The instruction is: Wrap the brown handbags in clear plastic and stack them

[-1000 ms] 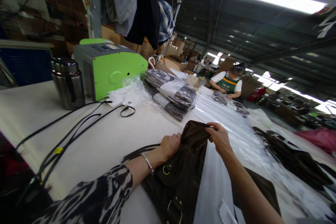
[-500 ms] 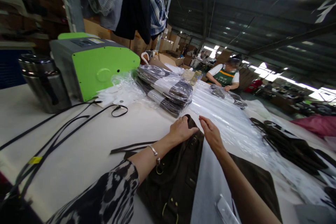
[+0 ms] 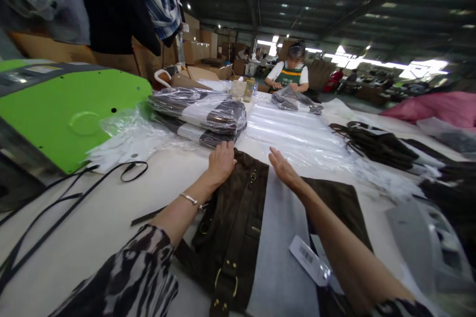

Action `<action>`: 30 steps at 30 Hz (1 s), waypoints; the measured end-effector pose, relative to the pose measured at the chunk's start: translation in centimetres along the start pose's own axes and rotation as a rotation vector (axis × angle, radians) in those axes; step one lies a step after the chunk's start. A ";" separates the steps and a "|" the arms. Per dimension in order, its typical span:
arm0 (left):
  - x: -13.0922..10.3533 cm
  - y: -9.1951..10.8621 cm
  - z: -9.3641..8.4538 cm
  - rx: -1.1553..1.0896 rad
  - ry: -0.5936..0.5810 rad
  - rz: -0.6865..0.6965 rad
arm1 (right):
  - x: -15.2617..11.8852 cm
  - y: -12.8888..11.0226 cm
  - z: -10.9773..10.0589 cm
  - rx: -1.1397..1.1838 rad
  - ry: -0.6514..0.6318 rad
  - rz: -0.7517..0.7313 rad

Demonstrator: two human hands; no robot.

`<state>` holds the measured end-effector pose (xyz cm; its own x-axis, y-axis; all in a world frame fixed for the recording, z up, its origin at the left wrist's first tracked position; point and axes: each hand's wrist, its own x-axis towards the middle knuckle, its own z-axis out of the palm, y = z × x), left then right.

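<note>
A dark brown folded piece with straps, brass rings and a small buckle, perhaps an apron, lies on the table in front of me. My left hand rests at its far left corner, fingers stretched forward and the thumb along the edge. Over its middle runs a pale, thin packing sheet. At the sheet's far end my right hand is flat and tilted on its side, fingers straight, holding nothing. More brown fabric shows right of the sheet, under my right forearm. A white barcode tag lies by that forearm.
Plastic-wrapped brown packs are stacked beyond my left hand, beside a green machine. Black cables cross the left side. Clear plastic bags spread ahead, where a co-worker handles a wrapped pack. A grey device stands right.
My view has turned right and levelled. My left hand has gone from bending over the brown piece's corner to lying along its edge. My right hand has lowered onto the sheet's far end.
</note>
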<state>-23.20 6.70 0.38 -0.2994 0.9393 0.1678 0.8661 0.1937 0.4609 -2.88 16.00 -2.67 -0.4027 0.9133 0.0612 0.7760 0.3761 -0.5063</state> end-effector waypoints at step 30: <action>-0.4 -3.2 6.0 0.196 -0.136 0.073 | -8.8 12.5 -2.2 -0.266 0.110 0.239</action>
<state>-23.45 7.39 -6.45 -0.1877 0.9797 0.0698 0.9485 0.1623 0.2720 11.46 13.01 -7.66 -0.1512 0.9862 0.0677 0.9468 0.1641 -0.2767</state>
